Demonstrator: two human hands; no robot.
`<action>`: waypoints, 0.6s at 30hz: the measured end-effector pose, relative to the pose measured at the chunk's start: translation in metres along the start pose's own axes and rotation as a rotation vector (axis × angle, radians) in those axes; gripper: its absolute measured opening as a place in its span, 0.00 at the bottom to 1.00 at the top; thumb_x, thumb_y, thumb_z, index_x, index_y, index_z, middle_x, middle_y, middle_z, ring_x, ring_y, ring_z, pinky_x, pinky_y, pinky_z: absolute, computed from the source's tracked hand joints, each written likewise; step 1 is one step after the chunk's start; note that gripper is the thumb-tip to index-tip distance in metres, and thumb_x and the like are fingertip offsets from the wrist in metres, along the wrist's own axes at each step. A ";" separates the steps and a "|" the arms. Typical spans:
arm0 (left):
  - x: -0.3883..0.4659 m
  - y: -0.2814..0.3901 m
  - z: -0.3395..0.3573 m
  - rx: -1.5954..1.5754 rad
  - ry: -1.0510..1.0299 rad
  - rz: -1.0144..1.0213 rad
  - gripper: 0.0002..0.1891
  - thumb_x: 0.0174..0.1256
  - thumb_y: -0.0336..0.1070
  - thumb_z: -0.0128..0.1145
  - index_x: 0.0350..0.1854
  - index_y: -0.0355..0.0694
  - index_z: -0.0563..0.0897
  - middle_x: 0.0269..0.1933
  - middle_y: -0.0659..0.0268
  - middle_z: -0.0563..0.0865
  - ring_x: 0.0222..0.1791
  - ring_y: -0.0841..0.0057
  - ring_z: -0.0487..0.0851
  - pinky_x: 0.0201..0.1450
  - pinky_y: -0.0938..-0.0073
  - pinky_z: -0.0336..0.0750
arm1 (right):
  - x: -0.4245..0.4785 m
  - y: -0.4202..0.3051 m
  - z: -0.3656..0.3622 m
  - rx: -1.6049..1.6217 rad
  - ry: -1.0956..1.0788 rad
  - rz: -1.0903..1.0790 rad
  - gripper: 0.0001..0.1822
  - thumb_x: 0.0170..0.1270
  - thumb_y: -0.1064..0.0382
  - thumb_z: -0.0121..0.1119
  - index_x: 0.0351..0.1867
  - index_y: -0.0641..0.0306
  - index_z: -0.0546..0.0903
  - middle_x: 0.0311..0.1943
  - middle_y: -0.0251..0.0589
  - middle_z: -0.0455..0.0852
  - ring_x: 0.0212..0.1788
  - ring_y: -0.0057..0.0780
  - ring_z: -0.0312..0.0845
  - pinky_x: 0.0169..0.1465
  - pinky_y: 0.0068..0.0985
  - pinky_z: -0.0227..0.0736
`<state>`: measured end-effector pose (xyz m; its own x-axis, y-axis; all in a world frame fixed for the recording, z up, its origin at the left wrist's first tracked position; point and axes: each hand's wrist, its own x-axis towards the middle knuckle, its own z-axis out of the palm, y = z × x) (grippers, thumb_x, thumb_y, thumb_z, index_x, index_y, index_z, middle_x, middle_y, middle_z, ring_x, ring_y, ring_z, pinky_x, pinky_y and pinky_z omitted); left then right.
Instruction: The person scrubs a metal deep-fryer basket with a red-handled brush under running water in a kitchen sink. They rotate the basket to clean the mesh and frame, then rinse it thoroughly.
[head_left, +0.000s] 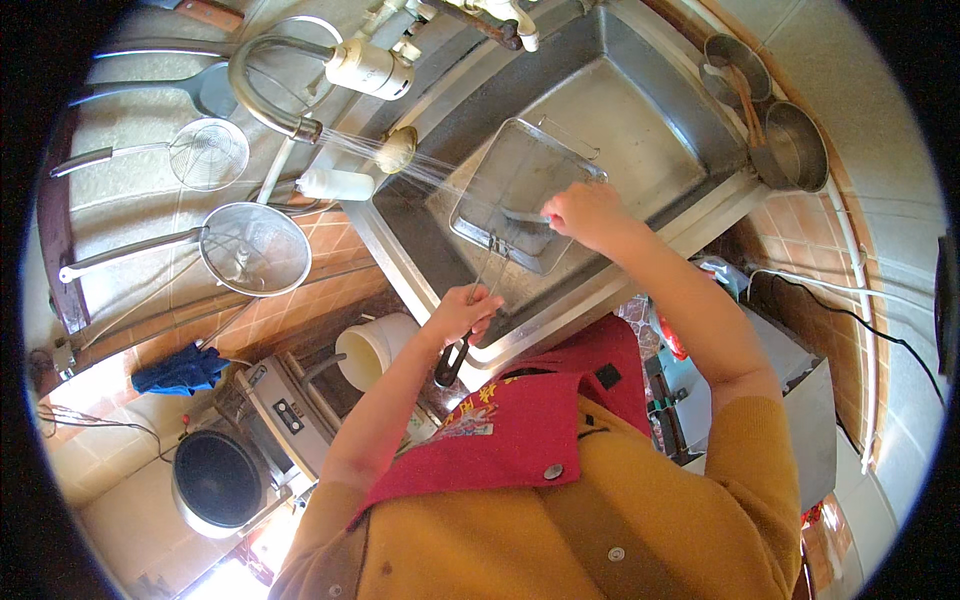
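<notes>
A rectangular wire-mesh fry basket is held over the stainless steel sink. My left hand is closed around its wire handle, and the black grip sticks out below my fingers. Inside the basket, my right hand grips a slim, pale tool. It looks like a brush, though its head is blurred against the mesh. Thin jets of water spray from the curved faucet across the sink's left wall and reach the basket.
A white squeeze bottle and a round scrubber sit on the sink's left ledge. Strainers and a spatula hang on the left wall. Two metal pots are at the far right corner. A white bucket stands below left.
</notes>
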<state>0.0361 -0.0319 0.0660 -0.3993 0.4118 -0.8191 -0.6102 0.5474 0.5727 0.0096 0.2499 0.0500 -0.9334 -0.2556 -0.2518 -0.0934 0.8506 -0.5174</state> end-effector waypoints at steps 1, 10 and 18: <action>0.002 0.004 0.004 0.022 -0.006 -0.002 0.17 0.67 0.42 0.59 0.24 0.40 0.69 0.13 0.71 0.68 0.08 0.81 0.67 0.10 0.77 0.60 | 0.003 -0.001 0.001 0.037 0.048 -0.009 0.08 0.58 0.54 0.60 0.33 0.49 0.86 0.32 0.43 0.87 0.36 0.44 0.85 0.39 0.43 0.77; 0.011 0.009 -0.003 0.047 -0.012 -0.023 0.17 0.68 0.43 0.59 0.24 0.41 0.69 0.13 0.72 0.68 0.09 0.82 0.66 0.10 0.78 0.61 | 0.004 0.010 -0.012 0.011 -0.017 0.003 0.09 0.58 0.55 0.60 0.36 0.50 0.86 0.33 0.42 0.87 0.38 0.44 0.85 0.40 0.43 0.77; 0.008 0.018 0.003 -0.034 0.030 -0.032 0.17 0.68 0.41 0.58 0.23 0.42 0.68 0.13 0.71 0.68 0.08 0.80 0.66 0.11 0.77 0.61 | -0.003 0.016 -0.017 -0.064 -0.089 0.073 0.09 0.60 0.56 0.58 0.37 0.50 0.86 0.33 0.46 0.86 0.40 0.46 0.84 0.40 0.44 0.77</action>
<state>0.0241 -0.0168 0.0695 -0.3991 0.3717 -0.8382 -0.6458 0.5350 0.5447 0.0047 0.2719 0.0560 -0.9045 -0.2296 -0.3595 -0.0511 0.8951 -0.4430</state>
